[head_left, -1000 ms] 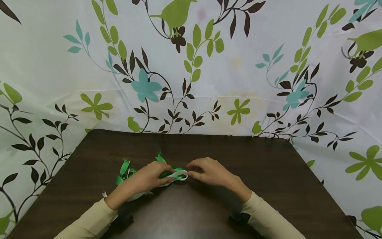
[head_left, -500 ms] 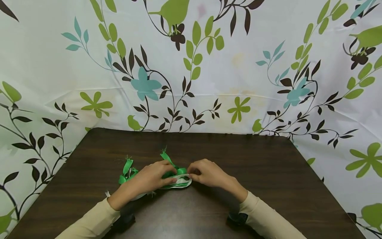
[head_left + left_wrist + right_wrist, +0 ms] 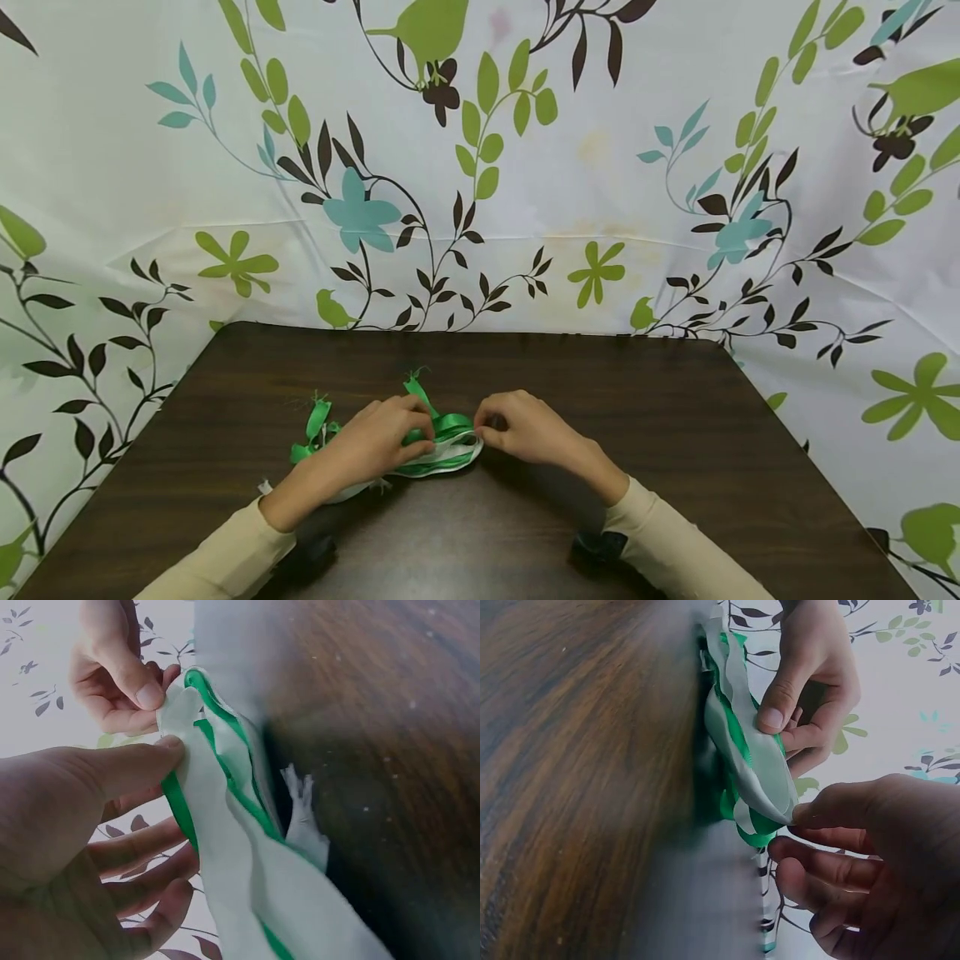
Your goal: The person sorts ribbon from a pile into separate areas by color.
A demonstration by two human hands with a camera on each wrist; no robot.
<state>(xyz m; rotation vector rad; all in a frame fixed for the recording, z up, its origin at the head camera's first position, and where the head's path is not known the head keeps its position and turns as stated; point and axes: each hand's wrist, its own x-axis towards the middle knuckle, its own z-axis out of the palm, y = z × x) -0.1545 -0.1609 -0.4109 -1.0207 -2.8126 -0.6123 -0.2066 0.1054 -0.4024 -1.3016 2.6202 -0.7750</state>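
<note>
Green and white ribbons (image 3: 442, 464) lie looped in a bundle between the two hands. My left hand (image 3: 377, 442) pinches the middle of the loops between thumb and fingers; in the left wrist view its thumb presses on the white ribbon (image 3: 225, 847). At the right end of the loops, my right hand (image 3: 528, 429) pinches the folded edge with thumb and index fingertip, and in the right wrist view its other fingers curl loosely below the white ribbon (image 3: 739, 742). Part of the bundle is hidden behind the left hand.
Green ribbon ends (image 3: 317, 421) with frayed tips lie left of the left hand, and a frayed white end (image 3: 265, 487) shows by the left wrist. The dark wooden table (image 3: 637, 400) reaches back to a patterned cloth (image 3: 525, 208).
The loops between the hands have spread wider, with more green and white ribbon showing. The right hand has closed its thumb and finger on the loop's end.
</note>
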